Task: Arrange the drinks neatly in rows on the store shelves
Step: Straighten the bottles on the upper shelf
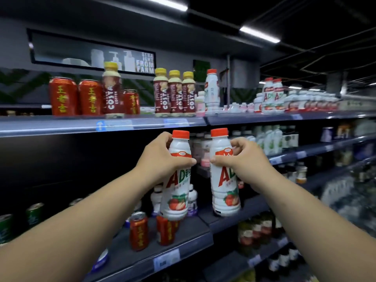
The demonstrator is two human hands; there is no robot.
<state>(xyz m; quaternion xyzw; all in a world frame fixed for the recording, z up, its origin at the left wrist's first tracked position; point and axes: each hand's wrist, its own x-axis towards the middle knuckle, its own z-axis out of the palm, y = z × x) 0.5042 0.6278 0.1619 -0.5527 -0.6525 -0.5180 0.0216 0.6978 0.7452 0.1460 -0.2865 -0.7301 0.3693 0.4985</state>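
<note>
With left hand (160, 157) wrapped round a white bottle (177, 198) and right hand (244, 159) round a second white bottle (222, 192), both in the air just under the front edge of the top shelf (61, 125), lift upright over that edge, set down beside the matching bottle (212, 92), labels forward, bases flat before letting go.

A dark ceiling (305, 11) carries two bright tube lights (259, 34), and thin cables (335, 48) run across it at the right. Below it a grey wall (16, 47) bears a black-framed sign (93, 51) reading "FROM FARM". Grey metal shelves (50, 127) run off to the right in tiers. Blue price labels (114, 125) sit on their front edges, and a dark back panel (50, 163) stands behind them.
</note>
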